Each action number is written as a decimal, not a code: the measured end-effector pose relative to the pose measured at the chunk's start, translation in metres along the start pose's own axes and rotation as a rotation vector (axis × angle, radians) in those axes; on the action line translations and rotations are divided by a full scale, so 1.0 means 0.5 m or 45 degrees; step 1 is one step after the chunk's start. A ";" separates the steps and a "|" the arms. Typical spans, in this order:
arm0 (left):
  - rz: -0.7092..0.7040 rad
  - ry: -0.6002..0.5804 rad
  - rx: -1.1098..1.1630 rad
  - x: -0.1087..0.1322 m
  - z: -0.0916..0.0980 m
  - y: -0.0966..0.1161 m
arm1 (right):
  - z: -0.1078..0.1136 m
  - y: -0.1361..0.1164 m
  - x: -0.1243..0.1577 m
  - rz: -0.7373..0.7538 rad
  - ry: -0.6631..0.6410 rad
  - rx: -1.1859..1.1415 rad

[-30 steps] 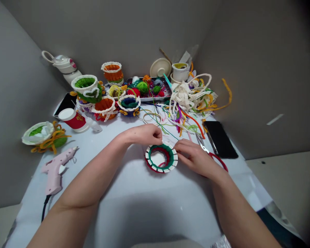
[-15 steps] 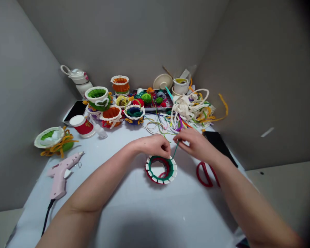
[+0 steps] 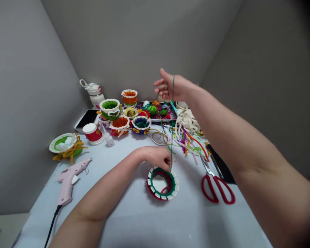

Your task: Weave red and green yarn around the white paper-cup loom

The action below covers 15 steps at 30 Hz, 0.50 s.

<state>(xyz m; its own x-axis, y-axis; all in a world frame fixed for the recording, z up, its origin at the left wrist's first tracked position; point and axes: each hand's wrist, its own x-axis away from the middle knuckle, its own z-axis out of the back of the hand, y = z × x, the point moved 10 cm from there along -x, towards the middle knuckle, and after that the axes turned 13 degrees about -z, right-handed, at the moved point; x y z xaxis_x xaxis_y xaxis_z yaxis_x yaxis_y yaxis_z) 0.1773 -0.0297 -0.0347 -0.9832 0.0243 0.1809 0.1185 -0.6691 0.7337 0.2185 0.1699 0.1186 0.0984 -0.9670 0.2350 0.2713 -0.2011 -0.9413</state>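
The left hand (image 3: 158, 156) is curled closed on the far rim of a woven cup (image 3: 174, 187); the right hand (image 3: 174, 86) is raised well above the table (image 3: 134, 220), loosely open with fingers a little bent, green yarn (image 3: 172, 134) looped over it. That strand runs straight down to the rim beside the left hand. The woven cup sits mid-table, mouth up: white tabs ring its rim, green lines the upper wall, and red shows deeper inside and around the outside. To the right lie red-handled scissors (image 3: 214, 182); to the left, beyond the left forearm (image 3: 111, 193), a pink glue gun (image 3: 68, 182). Farther back, the red paper cup (image 3: 93, 134) bears a gold mark too small to read. White tabletop stretches from the woven cup to the lower edge of view. Small baskets (image 3: 120, 124) and a yarn tray (image 3: 158, 120) stand toward the grey wall (image 3: 144, 44).
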 end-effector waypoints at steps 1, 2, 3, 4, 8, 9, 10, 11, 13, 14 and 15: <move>0.009 0.000 0.008 0.000 0.000 -0.002 | -0.002 -0.030 0.018 0.024 -0.038 -0.061; 0.013 0.002 0.017 0.000 -0.001 -0.004 | -0.003 -0.064 0.039 0.072 -0.078 -0.134; 0.014 0.006 0.025 -0.001 -0.002 -0.006 | -0.001 -0.098 0.062 0.140 -0.101 -0.205; 0.009 0.012 0.032 -0.002 -0.002 -0.008 | 0.010 -0.132 0.084 0.221 -0.065 -0.243; -0.025 0.026 0.044 -0.004 -0.004 -0.010 | 0.043 -0.232 0.152 0.442 0.055 -0.118; -0.027 0.029 0.043 -0.004 -0.004 -0.009 | 0.051 -0.247 0.160 0.476 0.073 -0.071; -0.030 0.033 0.037 -0.003 -0.003 -0.008 | 0.063 -0.259 0.166 0.511 0.103 -0.051; -0.036 0.037 0.027 -0.003 -0.002 -0.006 | 0.081 -0.265 0.168 0.530 0.164 -0.052; -0.051 0.041 0.010 -0.002 0.000 0.000 | 0.106 -0.251 0.156 0.437 0.235 0.018; -0.056 0.044 0.002 -0.002 0.001 0.003 | 0.111 -0.224 0.139 0.266 0.219 0.117; -0.059 0.045 -0.006 -0.003 0.002 0.005 | 0.125 -0.197 0.128 0.120 0.253 0.200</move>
<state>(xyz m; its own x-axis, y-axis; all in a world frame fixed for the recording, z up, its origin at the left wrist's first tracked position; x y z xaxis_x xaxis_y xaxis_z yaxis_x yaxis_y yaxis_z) 0.1790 -0.0306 -0.0327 -0.9919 0.0287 0.1236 0.0725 -0.6712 0.7377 0.2578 0.1374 0.2415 -0.0557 -0.9951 0.0815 0.4164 -0.0974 -0.9040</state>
